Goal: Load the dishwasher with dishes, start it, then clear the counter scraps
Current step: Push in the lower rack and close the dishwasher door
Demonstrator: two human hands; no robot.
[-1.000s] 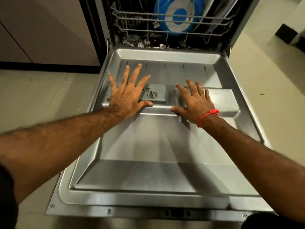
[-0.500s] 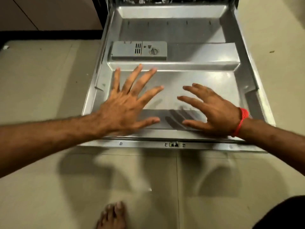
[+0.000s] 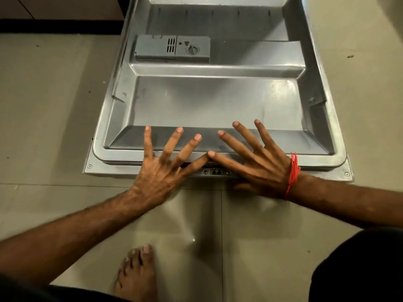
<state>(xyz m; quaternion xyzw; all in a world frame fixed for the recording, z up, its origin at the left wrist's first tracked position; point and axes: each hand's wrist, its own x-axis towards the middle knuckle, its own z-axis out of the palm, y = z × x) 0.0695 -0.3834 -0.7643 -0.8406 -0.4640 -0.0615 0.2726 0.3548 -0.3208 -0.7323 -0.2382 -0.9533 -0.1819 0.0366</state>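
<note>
The steel dishwasher door (image 3: 213,101) lies open and flat in front of me, inner side up. A grey detergent dispenser (image 3: 173,49) sits on its far left part. My left hand (image 3: 165,168) is spread with straight fingers over the door's near edge. My right hand (image 3: 259,162), with a red thread at the wrist, is spread beside it over the same edge, above the latch (image 3: 216,171). The two index fingertips nearly meet. Neither hand holds anything. The racks and dishes are out of view.
Beige floor tiles (image 3: 48,110) surround the door on the left, right and near side. My bare foot (image 3: 137,273) stands on the floor below the door's edge. A dark plinth (image 3: 61,26) runs under the cabinets at the top left.
Both hands drew back from the dispenser area to the door's near edge. The view tilted down, so the racks left the frame and my foot came in.
</note>
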